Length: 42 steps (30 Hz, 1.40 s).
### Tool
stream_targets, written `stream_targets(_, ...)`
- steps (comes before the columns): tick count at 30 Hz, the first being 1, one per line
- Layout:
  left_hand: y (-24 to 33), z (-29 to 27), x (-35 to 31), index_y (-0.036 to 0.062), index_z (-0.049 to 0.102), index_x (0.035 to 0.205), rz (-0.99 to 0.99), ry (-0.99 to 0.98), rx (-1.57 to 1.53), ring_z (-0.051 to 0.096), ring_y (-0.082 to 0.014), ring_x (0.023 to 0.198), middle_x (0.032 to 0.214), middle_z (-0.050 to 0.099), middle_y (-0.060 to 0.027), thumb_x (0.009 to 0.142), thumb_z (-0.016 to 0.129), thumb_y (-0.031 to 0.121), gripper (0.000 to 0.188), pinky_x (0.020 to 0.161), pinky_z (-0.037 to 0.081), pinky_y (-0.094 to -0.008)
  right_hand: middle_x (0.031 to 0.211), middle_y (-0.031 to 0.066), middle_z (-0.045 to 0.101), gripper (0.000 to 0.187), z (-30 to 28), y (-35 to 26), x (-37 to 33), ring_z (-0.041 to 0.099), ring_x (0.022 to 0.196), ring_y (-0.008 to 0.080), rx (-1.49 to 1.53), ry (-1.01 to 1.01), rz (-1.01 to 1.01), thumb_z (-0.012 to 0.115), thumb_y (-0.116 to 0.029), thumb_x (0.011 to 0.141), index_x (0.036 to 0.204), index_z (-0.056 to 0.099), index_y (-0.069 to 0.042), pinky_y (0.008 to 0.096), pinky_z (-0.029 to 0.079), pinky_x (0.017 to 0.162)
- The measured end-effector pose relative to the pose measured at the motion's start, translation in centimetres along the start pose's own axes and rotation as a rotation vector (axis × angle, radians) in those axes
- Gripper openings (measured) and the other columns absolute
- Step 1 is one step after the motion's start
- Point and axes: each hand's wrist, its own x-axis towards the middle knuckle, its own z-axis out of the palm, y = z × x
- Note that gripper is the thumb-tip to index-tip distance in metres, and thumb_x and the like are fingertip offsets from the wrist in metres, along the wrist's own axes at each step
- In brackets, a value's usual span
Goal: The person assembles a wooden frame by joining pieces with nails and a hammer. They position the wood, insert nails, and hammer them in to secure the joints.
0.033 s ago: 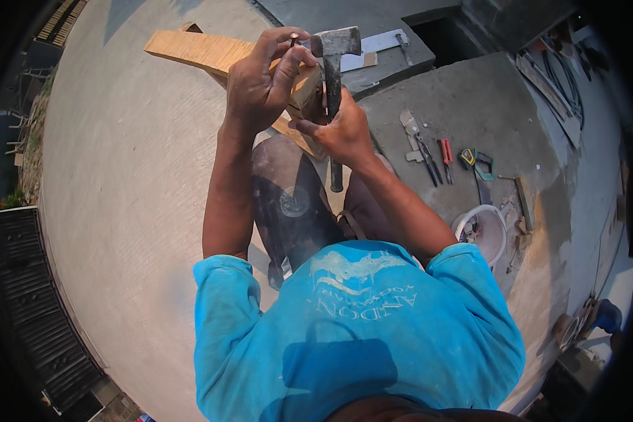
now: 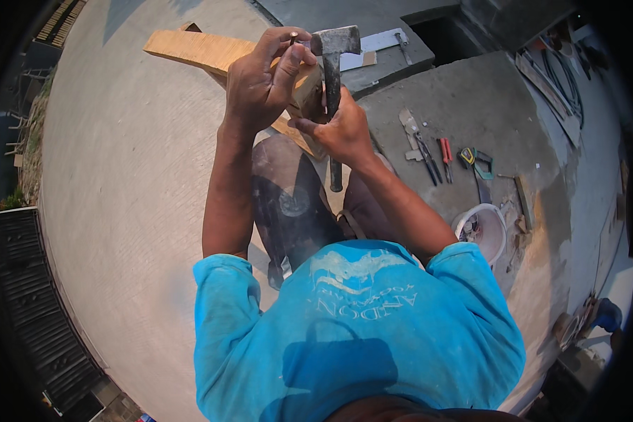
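Observation:
My left hand (image 2: pixel 254 90) is closed, with a nail (image 2: pixel 293 38) pinched upright between thumb and fingers. It is over the end of a light wooden plank (image 2: pixel 197 50), which extends away to the far left. Another piece of wood (image 2: pixel 297 135) crosses beneath, partly hidden by the plank and my hands. Just to the right, my right hand (image 2: pixel 346 135) is wrapped around the dark handle of a hammer (image 2: pixel 335 43). The hammer head is raised beside the nail, level with my left fingertips. Whether the nail's point touches the wood is hidden by my fingers.
On the concrete at right lie red-handled pliers (image 2: pixel 445 152), long black-handled pincers (image 2: pixel 427 160) and a green-and-yellow-handled saw (image 2: pixel 482 172). A white bucket (image 2: pixel 498 235) stands nearer me. Beyond the hammer are a white board (image 2: pixel 381 42) and a dark recess (image 2: pixel 439 41) in the concrete.

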Motion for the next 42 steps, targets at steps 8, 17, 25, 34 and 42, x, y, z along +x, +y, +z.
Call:
stream_targets(8, -1.1, -0.5, 0.2, 0.0, 0.066, 0.091, -0.012, -0.08, -0.016, 0.071, -0.0164, 0.087, 0.091, 0.073, -0.0099, 0.11, 0.049, 0.033, 0.041, 0.074, 0.057, -0.03, 0.105, 0.0173, 0.068, 0.086, -0.3, -1.0, -0.1, 0.071, 0.097, 0.0301, -0.061, 0.064, -0.129, 0.097, -0.046, 0.062, 0.117, 0.054, 0.003, 0.042, 0.055, 0.083)
stream_targets(17, -1.9, -0.9, 0.2, 0.0008, 0.065, 0.095, 0.027, -0.122, 0.073, 0.066, -0.0187, 0.1, 0.104, 0.071, -0.0111, 0.11, 0.048, 0.029, 0.036, 0.088, 0.053, -0.0338, 0.114, 0.0289, 0.066, 0.107, 0.5, -2.7, 0.9, 0.07, 0.108, 0.0405, -0.082, 0.066, -0.078, 0.092, -0.055, 0.067, 0.139, 0.043, 0.008, 0.0437, 0.057, 0.089)
stream_targets(25, -3.6, -0.3, -1.0, 0.0005, 0.065, 0.108, 0.007, 0.172, 0.001, 0.064, -0.0272, 0.117, 0.113, 0.072, -0.0133, 0.112, 0.024, 0.048, 0.063, 0.112, 0.042, -0.0466, 0.127, 0.0261, 0.062, 0.114, -1.3, -4.6, 1.8, 0.064, 0.119, 0.0413, -0.082, 0.086, -0.16, 0.095, -0.044, 0.063, 0.146, 0.033, 0.002, 0.0495, 0.049, 0.101)
stream_targets(34, -4.8, -1.3, -0.7, -0.0034, 0.039, 0.142, 0.12, 0.664, 0.344, 0.04, -0.03, 0.142, 0.142, 0.046, -0.0183, 0.103, 0.06, 0.041, 0.063, 0.122, 0.025, -0.0505, 0.081, 0.0037, 0.06, 0.076, 0.0, -3.2, 2.3, 0.066, 0.072, 0.0198, -0.196, 0.272, -0.317, 0.094, -0.043, 0.07, 0.128, 0.06, -0.008, 0.0343, 0.056, 0.066)
stream_targets(42, -26.7, -12.7, -3.3, 0.0055, 0.009, 0.161, -0.681, 0.745, -0.322, 0.025, -0.0353, 0.154, 0.167, 0.02, -0.0187, 0.099, 0.06, 0.032, 0.085, 0.121, 0.024, -0.0596, 0.088, 0.0074, 0.062, 0.07, 0.4, -4.4, 2.0, 0.067, 0.075, 0.0237, -0.144, 0.207, -0.233, 0.092, -0.035, 0.074, 0.124, 0.055, -0.002, 0.0383, 0.055, 0.069)
